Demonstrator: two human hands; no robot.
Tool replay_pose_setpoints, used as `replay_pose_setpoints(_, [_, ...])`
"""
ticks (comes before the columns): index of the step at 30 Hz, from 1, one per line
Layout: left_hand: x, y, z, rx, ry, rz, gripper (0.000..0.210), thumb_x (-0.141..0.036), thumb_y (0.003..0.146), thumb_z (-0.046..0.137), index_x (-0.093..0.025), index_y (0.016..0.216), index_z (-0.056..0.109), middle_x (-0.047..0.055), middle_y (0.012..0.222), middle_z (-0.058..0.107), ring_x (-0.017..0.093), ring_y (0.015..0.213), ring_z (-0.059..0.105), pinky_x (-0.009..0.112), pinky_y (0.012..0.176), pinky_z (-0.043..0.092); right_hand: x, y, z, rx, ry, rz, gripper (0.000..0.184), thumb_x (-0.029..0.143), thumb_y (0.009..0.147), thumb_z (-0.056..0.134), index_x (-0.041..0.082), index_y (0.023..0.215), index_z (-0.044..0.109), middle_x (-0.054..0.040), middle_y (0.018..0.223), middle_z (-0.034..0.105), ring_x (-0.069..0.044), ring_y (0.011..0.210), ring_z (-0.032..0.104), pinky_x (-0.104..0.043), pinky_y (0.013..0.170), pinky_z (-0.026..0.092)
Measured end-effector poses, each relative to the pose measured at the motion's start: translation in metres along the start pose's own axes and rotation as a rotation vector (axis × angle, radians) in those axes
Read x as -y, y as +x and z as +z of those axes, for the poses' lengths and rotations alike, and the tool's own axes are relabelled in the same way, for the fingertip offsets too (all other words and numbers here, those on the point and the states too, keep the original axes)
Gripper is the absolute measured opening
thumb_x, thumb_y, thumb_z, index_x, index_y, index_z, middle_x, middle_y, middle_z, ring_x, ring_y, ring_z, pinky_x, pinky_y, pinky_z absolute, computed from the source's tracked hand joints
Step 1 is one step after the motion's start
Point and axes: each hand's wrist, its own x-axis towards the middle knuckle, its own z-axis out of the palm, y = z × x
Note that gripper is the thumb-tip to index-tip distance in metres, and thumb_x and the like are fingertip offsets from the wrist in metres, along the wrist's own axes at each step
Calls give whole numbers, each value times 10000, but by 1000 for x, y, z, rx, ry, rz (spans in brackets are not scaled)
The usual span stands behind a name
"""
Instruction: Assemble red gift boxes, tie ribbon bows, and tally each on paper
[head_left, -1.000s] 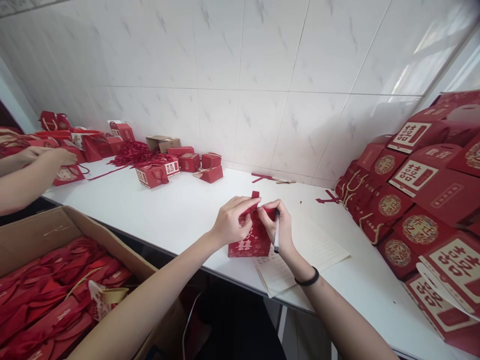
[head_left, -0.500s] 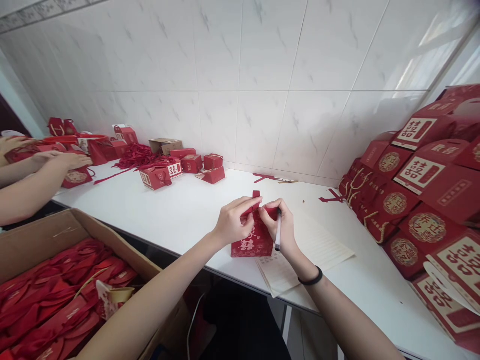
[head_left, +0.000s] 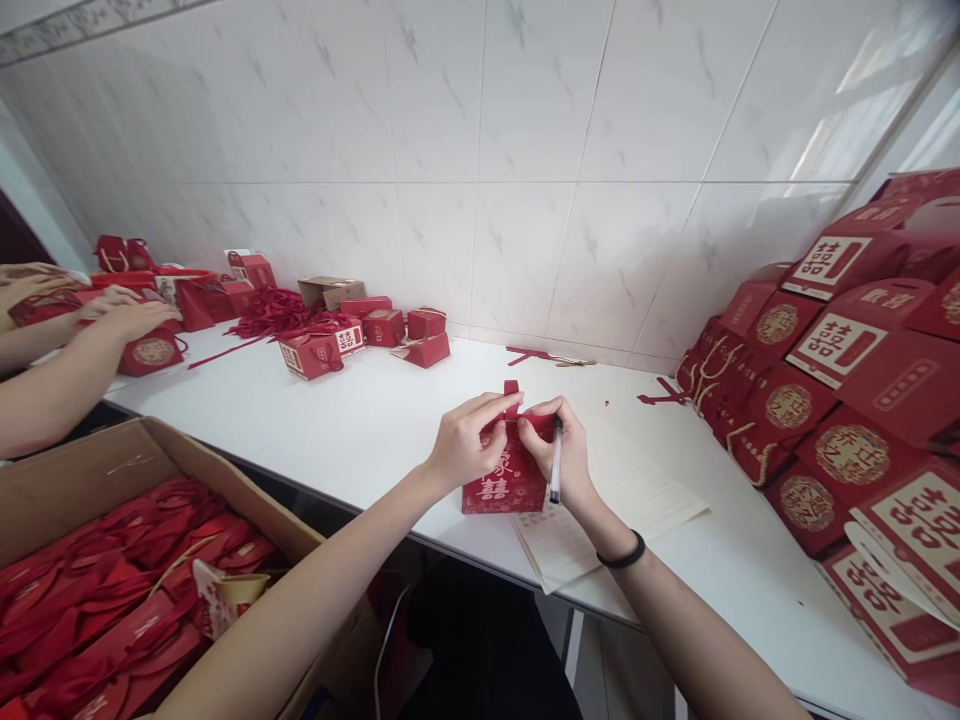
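Observation:
A small red gift box (head_left: 501, 494) with pale printed characters stands upright near the table's front edge, a red ribbon (head_left: 511, 387) looped up at its top. My left hand (head_left: 474, 437) pinches the ribbon and the box top from the left side. From the right, my right hand (head_left: 561, 445) pinches the top too, fingers closed at the ribbon. A pen (head_left: 556, 465) with a dark tip is tucked in that same right hand, pointing down. The fingers hide part of the box top, so the exact shape of the ribbon there cannot be made out.
Written paper sheets (head_left: 637, 500) lie under and right of the box. Stacked red gift boxes (head_left: 795, 405) rise at right. A cardboard carton (head_left: 225, 460) of red packaging stands at left. Farther left, a co-worker's hands (head_left: 135, 315) touch red boxes; red ribbons (head_left: 277, 312) lie behind.
My hands keep nearly the same grip at the box top, with only tiny finger shifts. At far left, the co-workers' hands have moved slightly.

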Motion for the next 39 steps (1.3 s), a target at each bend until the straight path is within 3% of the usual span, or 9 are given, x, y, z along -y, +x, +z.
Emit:
replay_pose_setpoints(14, [-1, 0, -1, 15, 10, -64, 359, -86, 787, 432, -193, 1090, 593, 44, 911, 625, 130, 800, 605, 243, 709, 499, -1, -2, -1, 22, 71, 0, 164, 288, 748, 616, 211, 791, 478, -26, 853, 639, -204, 796, 589, -343, 726, 455])
replay_pose_setpoints(20, [-1, 1, -1, 27, 13, -91, 346, -87, 782, 434, -195, 1064, 601, 37, 877, 623, 126, 763, 604, 240, 692, 501, -2, 0, -2, 28, 82, 34, 190, 315, 729, 634, 209, 756, 480, -16, 786, 635, -191, 706, 577, -330, 673, 455])
replay_pose_setpoints(39, [1, 2, -4, 55, -106, -140, 310, -72, 749, 450, -166, 1009, 591, 59, 953, 664, 159, 860, 631, 284, 764, 518, 0, 4, -1, 51, 151, 76, 173, 301, 695, 636, 212, 715, 489, -25, 757, 643, -197, 678, 579, -331, 647, 455])
